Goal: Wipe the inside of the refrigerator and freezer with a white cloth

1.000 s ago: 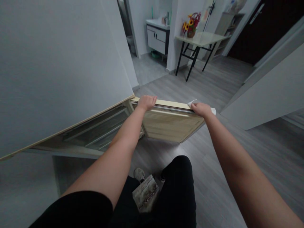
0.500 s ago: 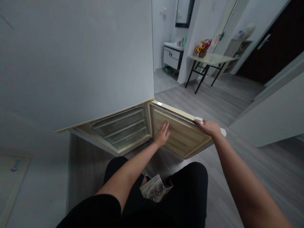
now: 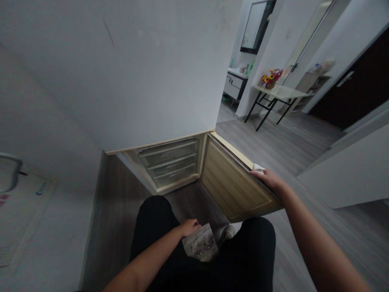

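Right hand (image 3: 268, 178) clasps door (image 3: 234, 182); left hand (image 3: 189, 227) — curled in.

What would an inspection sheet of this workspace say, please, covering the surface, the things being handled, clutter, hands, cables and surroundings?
Surface: grey wood-look floor around a low fridge.
Things handled: fridge door standing open, ridged inner side showing; white cloth at its top edge; drawers inside the fridge.
Clutter: patterned item between the person's legs, too unclear to name.
Hands: right hand on the door's top edge, at the cloth; left hand beside the patterned item, grip unclear.
Cables: nothing seen.
Surroundings: white wall above the fridge; beyond, a table with flowers, a sink cabinet and a dark door.
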Motion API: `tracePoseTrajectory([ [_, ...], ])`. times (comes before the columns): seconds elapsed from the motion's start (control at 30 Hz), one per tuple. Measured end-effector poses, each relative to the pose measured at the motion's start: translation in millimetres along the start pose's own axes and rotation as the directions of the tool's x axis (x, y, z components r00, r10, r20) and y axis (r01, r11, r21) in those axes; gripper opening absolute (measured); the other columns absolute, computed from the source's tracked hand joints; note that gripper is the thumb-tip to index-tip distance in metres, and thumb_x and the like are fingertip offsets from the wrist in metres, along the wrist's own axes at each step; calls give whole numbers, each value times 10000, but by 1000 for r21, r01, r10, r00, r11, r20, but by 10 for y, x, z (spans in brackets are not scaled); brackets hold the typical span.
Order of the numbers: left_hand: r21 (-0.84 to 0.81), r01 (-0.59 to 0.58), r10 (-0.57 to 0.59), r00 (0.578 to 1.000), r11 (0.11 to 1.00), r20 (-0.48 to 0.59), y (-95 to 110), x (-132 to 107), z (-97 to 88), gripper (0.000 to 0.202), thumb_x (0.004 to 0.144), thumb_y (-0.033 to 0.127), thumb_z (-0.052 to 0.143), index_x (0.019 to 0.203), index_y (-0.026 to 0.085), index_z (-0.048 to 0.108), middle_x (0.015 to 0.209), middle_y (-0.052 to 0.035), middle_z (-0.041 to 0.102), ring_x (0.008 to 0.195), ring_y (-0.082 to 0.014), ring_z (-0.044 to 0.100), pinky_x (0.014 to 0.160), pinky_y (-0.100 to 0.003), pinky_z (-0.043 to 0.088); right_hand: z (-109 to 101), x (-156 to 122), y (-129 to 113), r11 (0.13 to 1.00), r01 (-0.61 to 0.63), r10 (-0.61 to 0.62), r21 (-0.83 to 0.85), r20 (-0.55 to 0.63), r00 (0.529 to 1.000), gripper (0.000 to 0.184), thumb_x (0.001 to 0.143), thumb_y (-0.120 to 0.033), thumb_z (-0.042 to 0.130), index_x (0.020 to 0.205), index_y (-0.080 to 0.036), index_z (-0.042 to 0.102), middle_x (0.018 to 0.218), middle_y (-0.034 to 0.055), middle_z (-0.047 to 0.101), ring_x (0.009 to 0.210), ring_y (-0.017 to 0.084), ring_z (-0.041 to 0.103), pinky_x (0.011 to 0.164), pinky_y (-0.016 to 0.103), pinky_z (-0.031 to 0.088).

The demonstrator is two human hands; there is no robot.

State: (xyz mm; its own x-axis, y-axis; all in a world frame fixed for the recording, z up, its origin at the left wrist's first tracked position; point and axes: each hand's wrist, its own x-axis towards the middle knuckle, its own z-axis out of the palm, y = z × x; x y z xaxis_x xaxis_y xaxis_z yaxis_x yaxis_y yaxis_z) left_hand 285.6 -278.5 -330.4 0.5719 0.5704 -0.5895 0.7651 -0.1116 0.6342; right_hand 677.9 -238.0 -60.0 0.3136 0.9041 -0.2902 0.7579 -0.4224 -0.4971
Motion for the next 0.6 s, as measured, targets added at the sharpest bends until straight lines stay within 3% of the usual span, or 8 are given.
tracePoseTrajectory([
  [0.1,29,37,-38,998,999,40,-77,-12,160,490,899,584,512,1085,172,700,1165,-171,735,1118,-359,691,967,-474,525,31,-34,-1,993,-17,14,113,31,999,568,755,-720,660,833,-160,715,823,106,743,796,270,682,692,339,514],
  [0.23,23,44,-44,999,999,-4,48,-53,515,578,913,574,488,1312,170,599,1325,-174,669,1234,-329,635,1031,-427,483,63,-109,-68,990,-26,26,135,0,1000,549,739,-699,692,762,-151,704,731,91,708,720,238,638,640,321,467],
  [0.3,16,52,-52,998,998,-19,84,-107,605,629,890,582,521,1366,172,560,1372,-174,643,1265,-328,616,1045,-418,475,81,-140,-113,991,-47,46,124,11,999,526,757,-675,688,732,-150,692,726,95,704,712,235,632,627,318,457],
  [0.47,18,45,-45,999,999,-8,31,-280,591,613,856,601,554,1352,242,585,1351,-117,674,1223,-309,650,1009,-404,508,102,-183,-185,995,-36,35,92,11,999,534,808,-669,647,776,-138,700,820,115,722,757,233,644,658,316,457],
  [0.6,71,11,-9,1000,997,-26,79,-439,561,715,761,574,669,1379,229,568,1415,-137,630,1299,-350,595,1072,-437,469,116,-226,-231,997,-66,66,38,-15,998,546,825,-667,644,773,-126,702,826,122,716,768,234,647,666,314,446],
])
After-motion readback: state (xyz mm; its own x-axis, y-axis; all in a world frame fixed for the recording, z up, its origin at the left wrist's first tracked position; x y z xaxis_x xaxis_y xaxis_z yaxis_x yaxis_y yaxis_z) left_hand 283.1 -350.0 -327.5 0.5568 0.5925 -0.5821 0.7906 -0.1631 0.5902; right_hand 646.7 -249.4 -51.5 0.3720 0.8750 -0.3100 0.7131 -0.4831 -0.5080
